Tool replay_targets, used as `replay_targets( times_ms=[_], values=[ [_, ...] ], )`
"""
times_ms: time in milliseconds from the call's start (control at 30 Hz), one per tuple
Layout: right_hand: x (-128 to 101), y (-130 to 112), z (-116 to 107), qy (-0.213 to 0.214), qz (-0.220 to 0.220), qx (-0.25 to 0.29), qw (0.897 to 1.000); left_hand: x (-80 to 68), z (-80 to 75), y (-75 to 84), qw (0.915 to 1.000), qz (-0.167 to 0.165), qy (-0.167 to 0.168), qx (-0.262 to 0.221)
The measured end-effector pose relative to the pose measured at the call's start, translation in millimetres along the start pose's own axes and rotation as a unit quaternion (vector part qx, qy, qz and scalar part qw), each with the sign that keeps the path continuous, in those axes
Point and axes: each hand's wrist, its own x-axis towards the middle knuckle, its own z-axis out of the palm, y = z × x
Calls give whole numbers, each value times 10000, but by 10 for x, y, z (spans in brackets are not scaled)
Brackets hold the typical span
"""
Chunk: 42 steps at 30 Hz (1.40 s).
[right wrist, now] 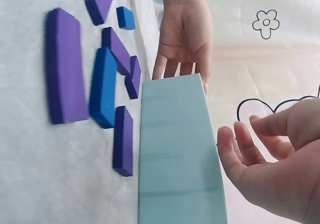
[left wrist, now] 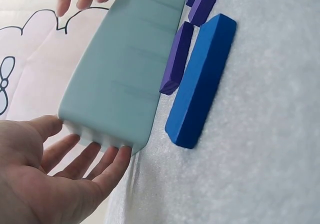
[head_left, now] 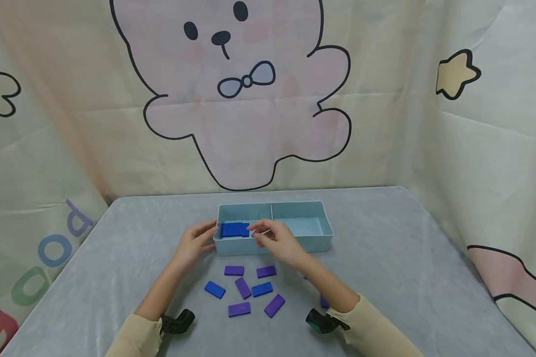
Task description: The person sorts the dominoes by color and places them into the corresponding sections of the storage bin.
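Note:
A light blue two-compartment box (head_left: 310, 244) stands on the table. Several blue blocks (head_left: 233, 230) lie side by side in its left compartment; the right compartment shows bare floor. At the box's left end, my left hand (head_left: 193, 247) touches the end wall with its fingertips, thumb by the upper corner in the left wrist view. My right hand (head_left: 279, 242) hovers over the box near the divider, its fingers loosely bent beside the blue blocks. Nothing shows between those fingers in the right wrist view (right wrist: 280, 156).
In front of the box lie several purple blocks (head_left: 239, 309) and two blue blocks (head_left: 262, 289), scattered between my forearms. Another purple block (head_left: 324, 301) is partly hidden by my right forearm. A grey cloth (head_left: 384, 277) covers the table; a printed curtain (head_left: 375, 124) hangs behind.

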Motion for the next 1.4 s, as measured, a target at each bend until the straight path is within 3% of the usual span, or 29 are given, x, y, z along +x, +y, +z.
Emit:
replay_targets(
  times_ms=[400, 700, 1000, 1167, 1400],
  values=[
    [-181, 140, 24, -797, 38, -201, 9966, 5, -1, -16, 10000, -11, -17, 22],
    [-207, 250, 42, -1465, 105, 9, 9892, -2, -11, -40, 10000, -18, 12, 41],
    [-183, 288, 20, -1932, 558, 107, 9795, 13, -15, -8, 10000, -53, -44, -50],
    [-177, 302, -21, -2134, 516, -174, 9754, -2, -7, 19, 9999, -76, -78, -84],
    [-177, 291, -33, -2449, 337, -1031, 9635, -10, -13, 6, 9999, -57, -47, -111]
  ],
)
